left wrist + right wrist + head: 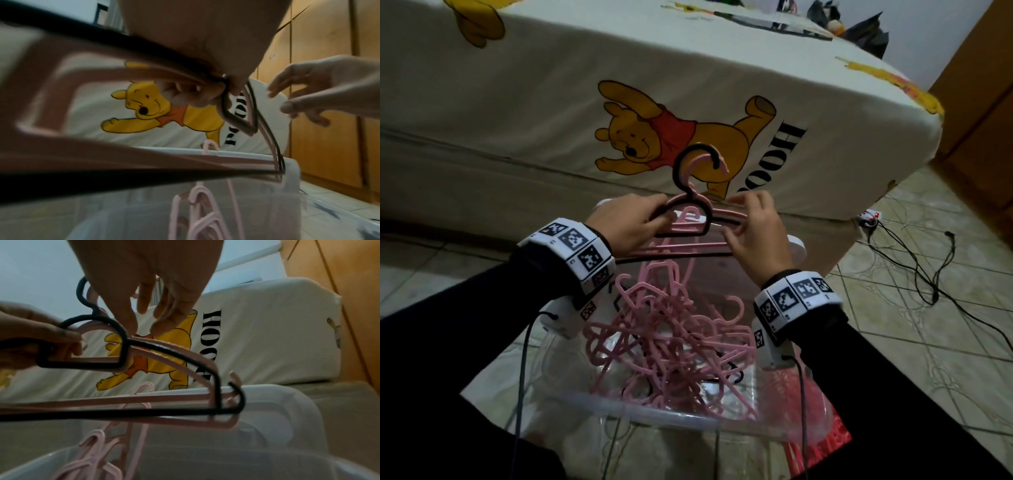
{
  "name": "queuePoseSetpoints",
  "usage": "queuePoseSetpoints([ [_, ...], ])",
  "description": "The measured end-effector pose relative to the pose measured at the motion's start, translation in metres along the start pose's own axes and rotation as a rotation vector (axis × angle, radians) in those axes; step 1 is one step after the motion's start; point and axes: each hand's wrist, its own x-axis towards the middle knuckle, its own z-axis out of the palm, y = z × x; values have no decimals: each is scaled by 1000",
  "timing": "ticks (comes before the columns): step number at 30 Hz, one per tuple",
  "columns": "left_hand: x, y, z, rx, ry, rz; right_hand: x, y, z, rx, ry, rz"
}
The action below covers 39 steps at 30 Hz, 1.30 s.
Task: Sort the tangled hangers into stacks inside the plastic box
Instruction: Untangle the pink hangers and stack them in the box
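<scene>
My left hand (650,219) grips a small bundle of hangers near their necks, above the far end of the clear plastic box (640,409). The bundle has a black hanger (685,235) in front and pink hangers (681,246) stacked behind it, hooks up. My right hand (743,219) has its fingers spread at the bundle's right shoulder; in the right wrist view its fingertips (133,331) touch the pink hanger's top edge (164,345). A tangle of pink hangers (671,339) fills the box below, with a little black showing in it. The left fingers (185,95) curl round the hangers.
A bed with a cartoon-bear sheet (688,102) stands right behind the box. Cables (914,260) and a power strip with a red light (869,217) lie on the tiled floor at right. A wooden wardrobe (983,102) is at far right. Something red (825,445) lies under the box's near right corner.
</scene>
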Motion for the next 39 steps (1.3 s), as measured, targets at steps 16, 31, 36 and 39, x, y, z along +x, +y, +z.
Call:
queuePoseSetpoints([
  [16,-1,-7,-7,225,134,-76,-94,-28,133,-643,-1097,-853],
  [31,0,-10,-4,89,82,-146,-73,-15,122,-683,-1059,-761],
  [36,1,-11,-7,53,71,-186,-49,-8,86,-608,-974,-541],
  [39,2,-13,-9,48,70,-195,-36,2,61,-599,-867,-476],
])
